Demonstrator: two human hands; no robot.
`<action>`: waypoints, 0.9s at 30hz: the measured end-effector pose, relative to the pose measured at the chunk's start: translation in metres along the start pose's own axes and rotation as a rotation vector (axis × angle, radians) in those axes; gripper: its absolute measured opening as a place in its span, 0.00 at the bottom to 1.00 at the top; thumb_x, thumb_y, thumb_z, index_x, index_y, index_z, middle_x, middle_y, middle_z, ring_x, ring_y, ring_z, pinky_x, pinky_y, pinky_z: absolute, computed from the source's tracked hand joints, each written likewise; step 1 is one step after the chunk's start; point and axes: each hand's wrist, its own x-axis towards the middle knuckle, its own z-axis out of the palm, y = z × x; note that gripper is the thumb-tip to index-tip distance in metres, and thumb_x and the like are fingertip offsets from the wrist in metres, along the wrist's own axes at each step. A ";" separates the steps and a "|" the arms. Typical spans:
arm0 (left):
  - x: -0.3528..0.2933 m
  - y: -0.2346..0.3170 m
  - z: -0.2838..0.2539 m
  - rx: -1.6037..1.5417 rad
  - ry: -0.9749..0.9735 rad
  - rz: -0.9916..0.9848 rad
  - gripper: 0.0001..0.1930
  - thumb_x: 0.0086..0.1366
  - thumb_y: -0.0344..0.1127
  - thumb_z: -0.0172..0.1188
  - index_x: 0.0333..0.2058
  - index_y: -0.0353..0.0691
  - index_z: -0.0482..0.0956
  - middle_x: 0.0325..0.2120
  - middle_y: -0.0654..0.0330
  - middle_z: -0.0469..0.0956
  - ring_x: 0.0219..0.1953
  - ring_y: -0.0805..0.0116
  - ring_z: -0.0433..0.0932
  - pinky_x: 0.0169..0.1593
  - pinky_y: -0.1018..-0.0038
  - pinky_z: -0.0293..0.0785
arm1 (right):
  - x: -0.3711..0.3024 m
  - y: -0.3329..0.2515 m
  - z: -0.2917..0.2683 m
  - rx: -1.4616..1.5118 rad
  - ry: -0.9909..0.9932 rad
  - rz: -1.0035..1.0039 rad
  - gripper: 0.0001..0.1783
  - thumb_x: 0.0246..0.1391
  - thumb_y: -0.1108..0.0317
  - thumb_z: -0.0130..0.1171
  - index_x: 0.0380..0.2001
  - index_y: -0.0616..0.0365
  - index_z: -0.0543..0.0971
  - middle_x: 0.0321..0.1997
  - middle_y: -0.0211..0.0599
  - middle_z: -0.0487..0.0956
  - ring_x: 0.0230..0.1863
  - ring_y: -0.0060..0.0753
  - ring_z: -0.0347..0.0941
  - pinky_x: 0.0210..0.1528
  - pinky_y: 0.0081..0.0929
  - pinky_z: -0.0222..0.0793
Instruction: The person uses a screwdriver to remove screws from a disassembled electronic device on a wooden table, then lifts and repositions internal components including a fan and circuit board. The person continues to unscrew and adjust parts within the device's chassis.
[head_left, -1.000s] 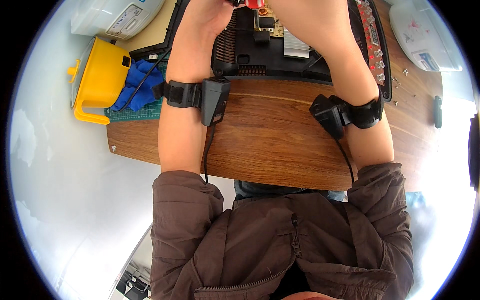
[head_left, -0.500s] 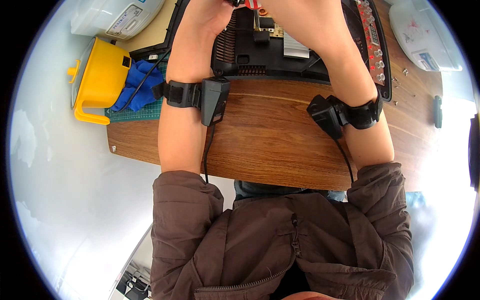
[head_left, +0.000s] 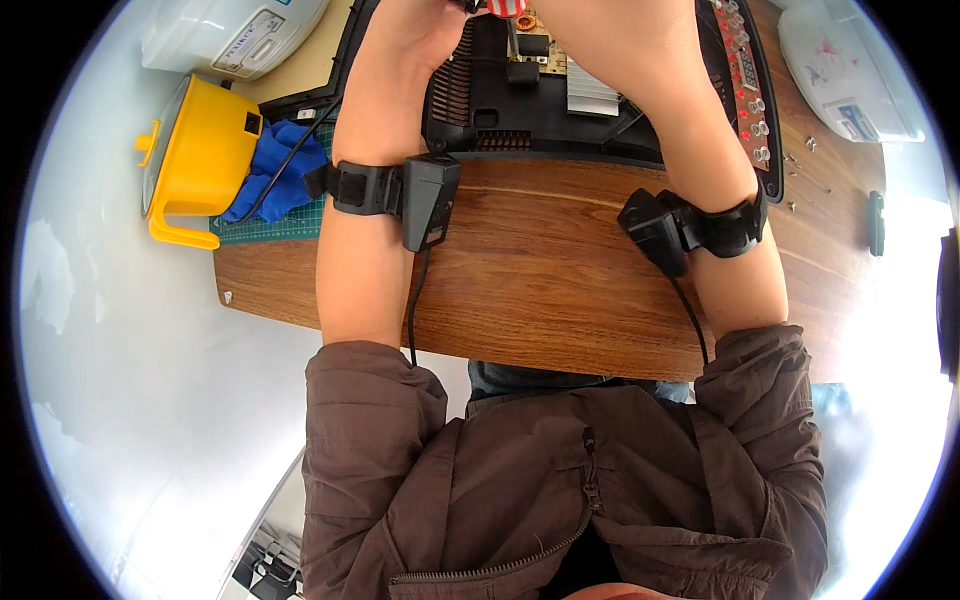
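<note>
noting screwdriver (head_left: 507, 9) between left hand (head_left: 420, 30) and right hand (head_left: 605, 28), with fingers cropped; cannot tell how closed or which holding. just below grip, see circuit board (head_left: 553, 61); lower right, silver heat sink (head_left: 592, 94); around both, black housing (head_left: 560, 132); farther left, blue cloth (head_left: 276, 168).

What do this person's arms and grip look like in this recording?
Dark brown jacket sleeves leave each forearm bare. Each wears a black strap carrying an angular black device with a thin black cable. The left grip and right grip, partly cut off by the upper edge, show no gloves.
</note>
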 end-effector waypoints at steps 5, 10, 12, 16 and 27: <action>0.001 0.002 0.007 0.147 -0.094 0.059 0.22 0.77 0.52 0.53 0.60 0.44 0.74 0.50 0.59 0.80 0.51 0.66 0.81 0.53 0.69 0.83 | 0.004 0.027 0.006 -0.159 0.087 -0.237 0.17 0.63 0.74 0.60 0.55 0.61 0.76 0.40 0.39 0.79 0.37 0.27 0.75 0.41 0.26 0.73; 0.002 0.002 0.009 -0.027 -0.021 -0.052 0.21 0.76 0.53 0.55 0.56 0.43 0.78 0.47 0.58 0.82 0.50 0.66 0.82 0.49 0.70 0.84 | 0.002 0.021 0.008 0.050 0.035 -0.108 0.18 0.64 0.74 0.58 0.56 0.62 0.75 0.40 0.40 0.79 0.37 0.28 0.75 0.41 0.27 0.73; -0.002 -0.001 0.013 -0.119 0.067 -0.084 0.21 0.76 0.52 0.56 0.55 0.44 0.79 0.46 0.58 0.82 0.50 0.67 0.82 0.49 0.70 0.84 | -0.001 0.029 0.005 0.149 0.014 -0.111 0.19 0.63 0.74 0.59 0.57 0.61 0.75 0.40 0.39 0.79 0.37 0.28 0.75 0.41 0.27 0.73; -0.011 0.001 0.031 0.094 0.052 0.059 0.21 0.76 0.52 0.55 0.56 0.44 0.78 0.45 0.59 0.83 0.49 0.68 0.82 0.50 0.70 0.84 | 0.004 -0.008 0.003 -0.089 0.042 0.041 0.20 0.63 0.76 0.57 0.59 0.60 0.74 0.42 0.40 0.79 0.39 0.28 0.75 0.43 0.26 0.72; -0.009 0.000 0.024 0.217 0.083 0.125 0.22 0.78 0.51 0.52 0.61 0.44 0.73 0.49 0.60 0.81 0.49 0.69 0.82 0.52 0.72 0.83 | 0.001 0.026 0.009 -0.252 0.114 -0.334 0.22 0.63 0.75 0.57 0.60 0.60 0.73 0.44 0.45 0.79 0.43 0.38 0.77 0.47 0.32 0.72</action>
